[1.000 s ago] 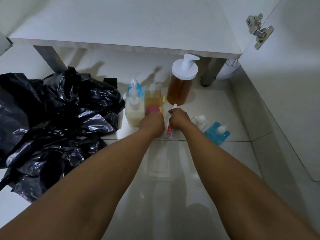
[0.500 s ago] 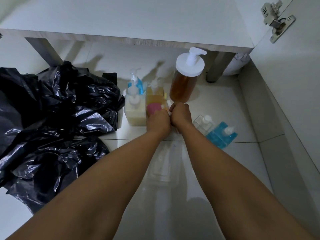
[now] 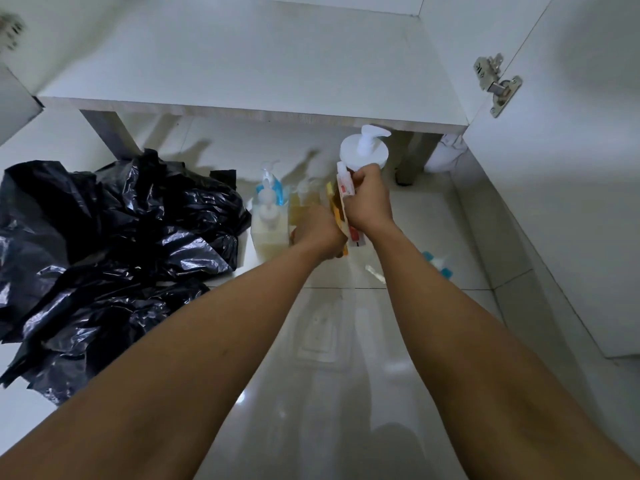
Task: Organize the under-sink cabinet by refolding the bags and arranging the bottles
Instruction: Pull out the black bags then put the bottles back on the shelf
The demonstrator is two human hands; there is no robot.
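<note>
While the right hand (image 3: 370, 202) grips a white tube (image 3: 346, 184) with fingers curled round its middle, it sits close under the front edge of the white shelf (image 3: 242, 110), right in front of the lid of the tall amber pump bottle (image 3: 363, 152). Just below, the left hand (image 3: 320, 233) lies over an orange pack (image 3: 336, 211); its fingers are hidden, so I cannot tell whether it grips. A cream bottle (image 3: 270, 230), a blue pump bottle (image 3: 273, 188) and a yellow bottle (image 3: 304, 206) stand bunched together to the left, hemmed in by the crumpled black bags (image 3: 104, 244) beside them. Open tiled floor (image 3: 346, 375) stretches toward the camera between the forearms, and more lies to the right up to the cabinet door (image 3: 571, 168). Half a second ago both hands met low on the floor before the bottles; now the right one is raised with the tube, and the small blue bottle (image 3: 445, 271) lying on the right is mostly covered by the forearm
</note>
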